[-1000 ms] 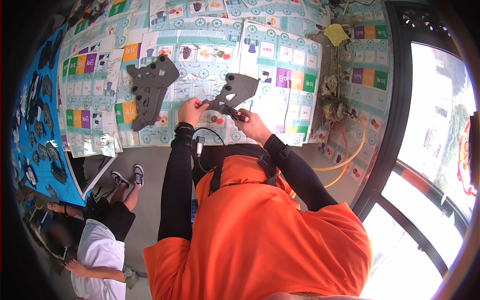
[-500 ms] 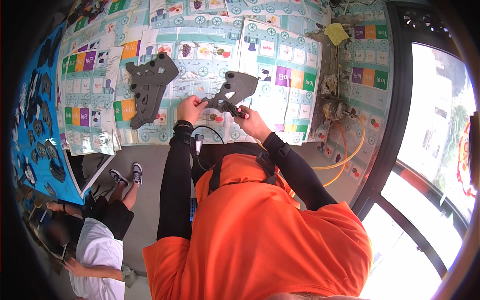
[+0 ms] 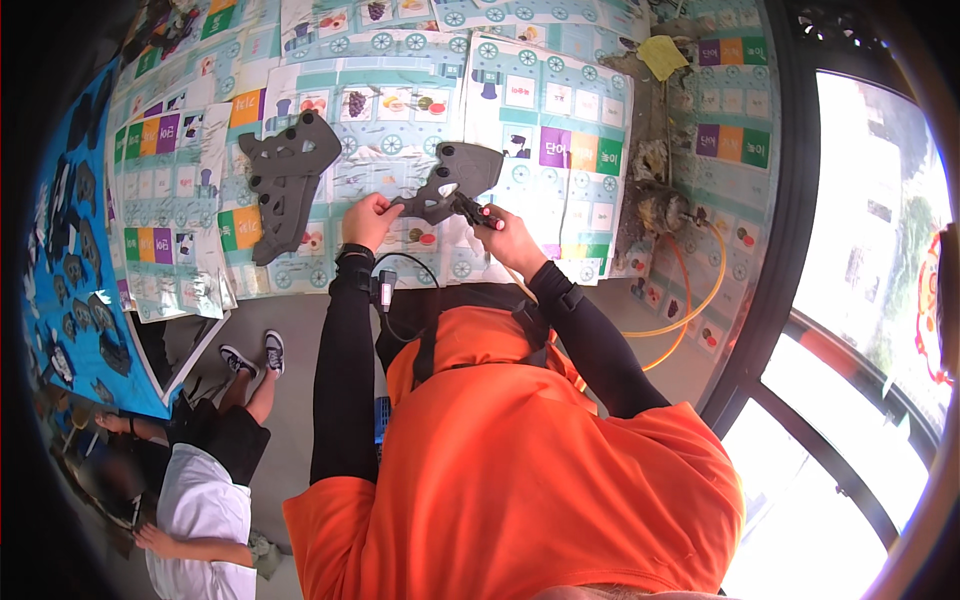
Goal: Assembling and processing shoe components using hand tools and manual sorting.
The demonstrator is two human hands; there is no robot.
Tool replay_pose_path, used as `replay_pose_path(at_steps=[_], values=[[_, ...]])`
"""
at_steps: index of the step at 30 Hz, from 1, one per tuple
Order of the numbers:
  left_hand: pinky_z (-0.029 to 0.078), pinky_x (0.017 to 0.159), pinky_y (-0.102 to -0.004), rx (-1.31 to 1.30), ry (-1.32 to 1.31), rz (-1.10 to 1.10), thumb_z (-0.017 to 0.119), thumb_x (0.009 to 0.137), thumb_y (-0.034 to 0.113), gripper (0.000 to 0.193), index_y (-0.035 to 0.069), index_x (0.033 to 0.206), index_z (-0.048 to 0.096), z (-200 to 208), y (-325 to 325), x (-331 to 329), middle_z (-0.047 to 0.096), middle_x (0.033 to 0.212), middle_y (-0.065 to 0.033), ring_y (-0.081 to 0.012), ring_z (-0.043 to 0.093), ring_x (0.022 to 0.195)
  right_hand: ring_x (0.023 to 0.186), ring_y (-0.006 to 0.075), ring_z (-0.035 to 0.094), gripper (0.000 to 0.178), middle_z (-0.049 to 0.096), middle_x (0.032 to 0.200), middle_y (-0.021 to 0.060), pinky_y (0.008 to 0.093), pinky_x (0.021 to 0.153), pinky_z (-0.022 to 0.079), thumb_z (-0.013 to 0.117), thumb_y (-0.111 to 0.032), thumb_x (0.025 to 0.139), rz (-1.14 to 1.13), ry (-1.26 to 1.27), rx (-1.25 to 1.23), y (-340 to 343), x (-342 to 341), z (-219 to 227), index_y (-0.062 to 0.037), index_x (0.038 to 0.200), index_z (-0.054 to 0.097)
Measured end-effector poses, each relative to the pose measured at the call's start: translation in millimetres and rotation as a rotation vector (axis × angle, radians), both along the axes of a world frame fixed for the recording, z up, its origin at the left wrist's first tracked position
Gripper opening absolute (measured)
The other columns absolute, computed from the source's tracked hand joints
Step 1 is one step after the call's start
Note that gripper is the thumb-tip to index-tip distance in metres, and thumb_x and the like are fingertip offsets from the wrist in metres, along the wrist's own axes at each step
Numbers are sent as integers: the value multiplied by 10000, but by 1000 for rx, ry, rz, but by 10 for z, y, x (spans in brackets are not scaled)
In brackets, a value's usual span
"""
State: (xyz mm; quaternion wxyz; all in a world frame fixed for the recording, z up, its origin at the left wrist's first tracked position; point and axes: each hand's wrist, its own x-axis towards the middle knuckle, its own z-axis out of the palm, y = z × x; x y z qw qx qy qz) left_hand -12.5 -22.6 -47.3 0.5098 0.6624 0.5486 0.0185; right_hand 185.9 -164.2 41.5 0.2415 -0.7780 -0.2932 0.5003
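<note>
My left hand (image 3: 368,222) pinches the narrow left end of a dark grey, flat moulded part (image 3: 472,166) between thumb and fingers. The part has cut-out openings and lies over the papered table. My right hand (image 3: 512,240) is closed around a small dark hand tool (image 3: 482,212) with red ends, which looks like pliers or nippers. Its dark front meets the lower edge of the part; the exact contact is too small to make out. To the left of my hands, similar dark grey parts (image 3: 287,190) lie overlapping on the table.
Printed paper sheets (image 3: 400,80) cover the table. A dirt-caked fixture (image 3: 662,210) with yellow and orange hoses (image 3: 715,285) stands at the right edge, below a yellow cloth (image 3: 662,57). At left, a blue surface (image 3: 145,375) carries several grey parts; another person (image 3: 200,500) is beside it.
The whole view has shifted slightly, so the table contents sit a little farther left. Both hands keep their hold on the grey part and the tool, with little visible movement.
</note>
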Motion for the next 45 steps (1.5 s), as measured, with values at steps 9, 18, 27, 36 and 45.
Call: replay_pose_path(at_steps=[9,18,27,36,45], values=[[432,470,-240,45,46,-62,709,730,278,287,22,752,582,22,22,-17,601,608,-37,-117,578,479,717,379,580,277,582,736,229,388,659,458,556,-181,738,-82,-22,23,-54,162,-100,7,942,557],[429,492,-270,30,31,-29,700,718,326,305,46,708,580,63,16,-7,599,586,-36,-149,583,482,785,397,570,281,591,812,234,389,683,457,539,-196,753,-113,-43,22,-32,297,-108,-10,961,561],[432,488,-268,26,21,-26,698,721,328,305,45,714,583,88,7,8,601,583,-36,-144,582,469,594,263,578,286,577,655,174,349,593,451,516,-225,770,-204,-34,8,17,429,-159,-1,941,567],[438,469,-248,40,26,-43,703,731,303,301,24,737,589,80,19,4,613,608,-39,-128,592,476,587,252,570,274,581,657,155,343,583,445,533,-214,769,-197,16,34,149,403,-175,14,919,563],[438,481,-257,31,37,-45,704,730,299,296,27,736,588,90,15,15,605,597,-40,-138,594,482,670,288,598,334,601,722,183,345,636,462,532,-216,764,-109,-32,61,207,335,-201,11,1006,568]])
